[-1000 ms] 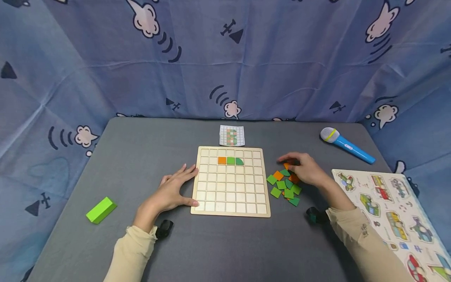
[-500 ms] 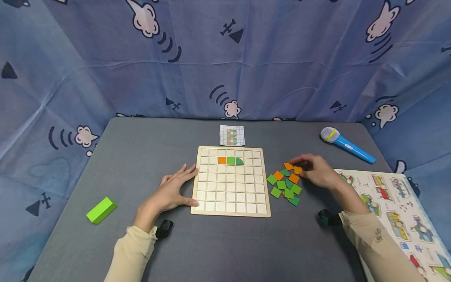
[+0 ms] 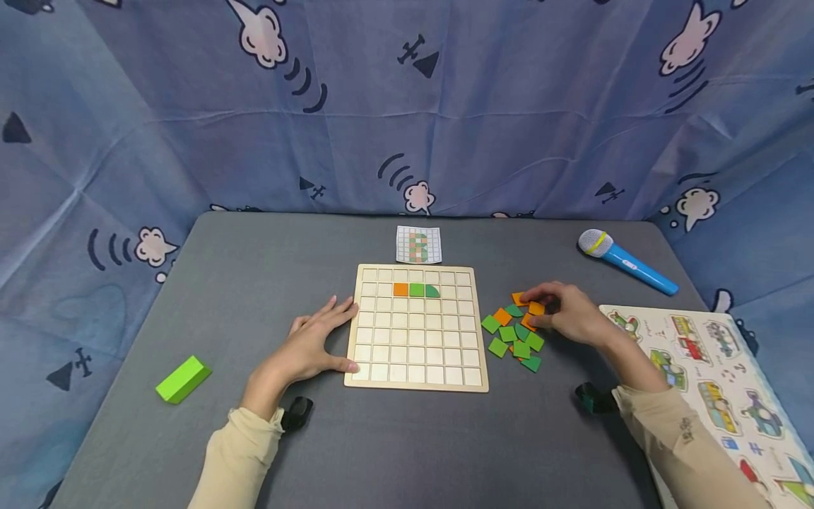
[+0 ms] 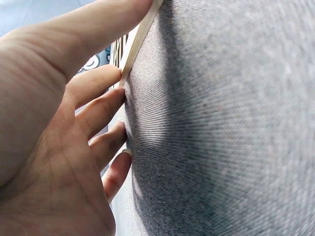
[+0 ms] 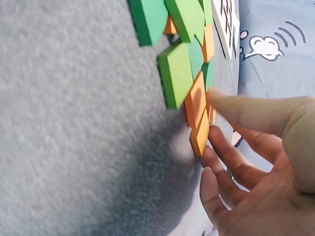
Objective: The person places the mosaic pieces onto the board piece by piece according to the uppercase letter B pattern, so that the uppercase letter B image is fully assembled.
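A wooden grid board (image 3: 416,387) lies flat, with an orange square tile (image 3: 400,289), a light green square tile (image 3: 416,290) and a dark green quarter-round tile (image 3: 432,290) side by side in its second row. My left hand (image 3: 311,343) rests at the board's left edge, fingers spread; the left wrist view shows the fingertips against the board's edge (image 4: 135,46). To the right, my right hand (image 3: 571,312) is over a loose pile of green and orange tiles (image 3: 506,334). Its thumb touches an orange tile (image 5: 196,101), with another orange tile (image 5: 200,135) beside the fingers.
A small pattern card (image 3: 418,245) lies behind the board. At the back right is a blue toy microphone (image 3: 626,265). A white picture puzzle board (image 3: 750,367) lies at the right edge, partly under the right forearm. A bright green block (image 3: 183,379) sits at the left.
My right hand first shifts right, off the top of the pile, uncovering orange tiles. Its thumb then comes back over the orange tiles. The left hand and board stay put.
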`<state>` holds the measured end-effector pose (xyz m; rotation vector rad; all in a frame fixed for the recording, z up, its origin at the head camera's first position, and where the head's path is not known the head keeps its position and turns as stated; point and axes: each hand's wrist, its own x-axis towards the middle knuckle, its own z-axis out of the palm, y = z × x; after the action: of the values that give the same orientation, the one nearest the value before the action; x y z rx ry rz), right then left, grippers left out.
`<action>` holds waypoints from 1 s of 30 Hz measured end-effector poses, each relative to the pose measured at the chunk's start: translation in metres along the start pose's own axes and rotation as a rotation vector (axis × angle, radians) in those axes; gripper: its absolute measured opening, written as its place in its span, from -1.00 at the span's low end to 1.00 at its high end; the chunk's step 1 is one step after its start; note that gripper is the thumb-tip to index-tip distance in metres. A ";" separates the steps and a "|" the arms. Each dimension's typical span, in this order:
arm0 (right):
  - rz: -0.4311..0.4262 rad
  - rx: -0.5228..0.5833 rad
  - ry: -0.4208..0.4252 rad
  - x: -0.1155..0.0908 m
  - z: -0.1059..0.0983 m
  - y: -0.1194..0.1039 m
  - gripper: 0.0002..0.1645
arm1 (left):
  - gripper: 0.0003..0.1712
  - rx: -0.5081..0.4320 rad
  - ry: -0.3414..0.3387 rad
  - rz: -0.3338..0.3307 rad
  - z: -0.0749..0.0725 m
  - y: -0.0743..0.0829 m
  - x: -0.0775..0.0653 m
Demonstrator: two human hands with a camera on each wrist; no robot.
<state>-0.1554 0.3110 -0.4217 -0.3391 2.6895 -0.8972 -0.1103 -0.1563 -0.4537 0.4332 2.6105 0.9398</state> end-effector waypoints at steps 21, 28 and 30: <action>-0.115 0.027 0.020 0.006 0.037 -0.029 -0.66 | 0.26 0.012 0.008 -0.001 0.000 0.001 0.000; -0.119 0.011 0.037 0.008 0.042 -0.031 -0.71 | 0.26 0.006 0.004 0.007 -0.001 0.001 0.000; -0.109 0.001 0.036 0.009 0.043 -0.031 -0.72 | 0.25 0.010 0.004 0.006 -0.001 0.001 0.000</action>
<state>-0.1451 0.2605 -0.4372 -0.4774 2.7260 -0.9440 -0.1102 -0.1560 -0.4525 0.4429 2.6195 0.9311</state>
